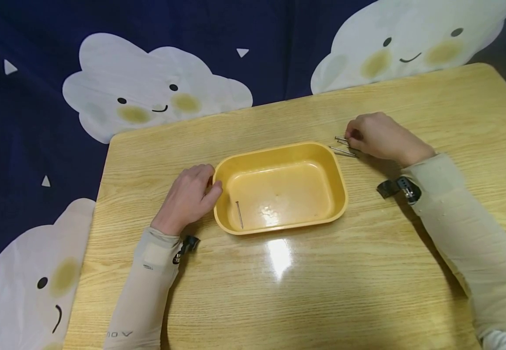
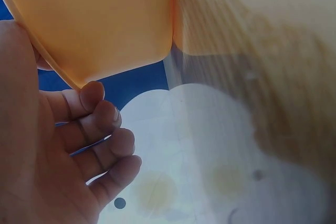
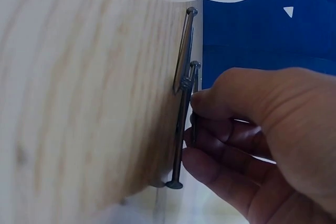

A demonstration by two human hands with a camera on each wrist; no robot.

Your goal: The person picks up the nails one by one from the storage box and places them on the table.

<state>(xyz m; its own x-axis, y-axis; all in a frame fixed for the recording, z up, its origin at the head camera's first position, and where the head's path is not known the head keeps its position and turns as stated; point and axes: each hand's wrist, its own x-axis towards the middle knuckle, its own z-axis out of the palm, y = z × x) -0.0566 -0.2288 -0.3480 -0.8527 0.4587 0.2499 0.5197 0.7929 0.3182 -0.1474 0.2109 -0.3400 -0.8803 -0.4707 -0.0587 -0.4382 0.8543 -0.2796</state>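
A yellow plastic tray (image 1: 279,192) sits on the table, with one nail (image 1: 239,215) lying inside at its left end. My left hand (image 1: 189,199) holds the tray's left rim, thumb over the edge and fingers outside. Just beyond the tray's far right corner, my right hand (image 1: 386,138) pinches a nail (image 3: 196,80) between thumb and fingertips. Beside those fingertips several more nails (image 1: 344,152) lie loosely together on the wood; my fingers partly hide them in the head view.
The wooden table (image 1: 305,291) reaches back to a dark blue cloth (image 1: 275,48) printed with white clouds. Black wrist-camera mounts (image 1: 399,189) sit on both sleeved forearms.
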